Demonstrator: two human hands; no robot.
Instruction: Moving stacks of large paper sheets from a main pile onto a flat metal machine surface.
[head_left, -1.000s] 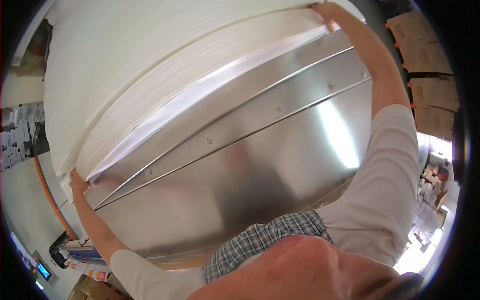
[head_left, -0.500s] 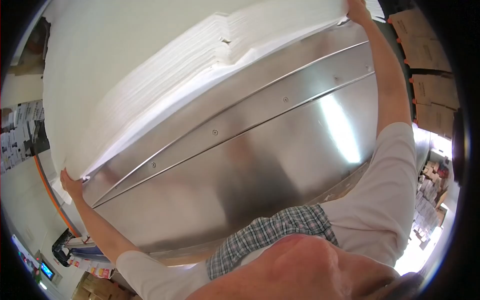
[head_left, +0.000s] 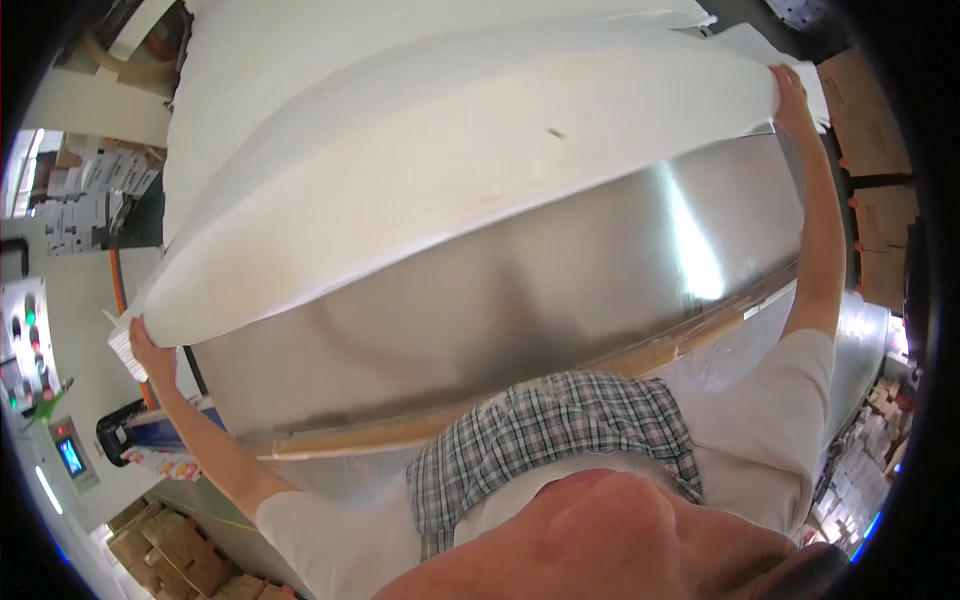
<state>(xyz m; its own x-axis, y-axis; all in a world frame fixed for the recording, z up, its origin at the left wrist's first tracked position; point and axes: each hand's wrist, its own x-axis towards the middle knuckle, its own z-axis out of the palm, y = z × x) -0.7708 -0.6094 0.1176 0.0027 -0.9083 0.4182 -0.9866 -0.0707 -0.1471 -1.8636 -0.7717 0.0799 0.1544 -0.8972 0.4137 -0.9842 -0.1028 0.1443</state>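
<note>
A wide stack of thin white sheets [head_left: 420, 170], cloth or paper, I cannot tell which, lies before me and bows down over the front of a shiny metal panel [head_left: 420, 350]. My left hand [head_left: 152, 355] is closed on its near left corner, where several layers show at the edge. My right hand [head_left: 790, 98] grips the far right corner, with white layers sticking out beyond the fingers. Both arms are spread wide. The smooth front of the stack hangs between the hands and has a small dark slit or mark. Parts of both hands' fingers are hidden by the sheets.
A wooden board [head_left: 400, 435] runs along the panel's foot. Cardboard boxes [head_left: 865, 140] stand at the right, and more cartons [head_left: 170, 550] at the lower left. A control cabinet with a small lit screen [head_left: 70, 455] is on the left.
The near edge of the white stack has come down toward me and now covers the screwed metal strip. The layered edge has turned out of sight. Both hands still grip the corners.
</note>
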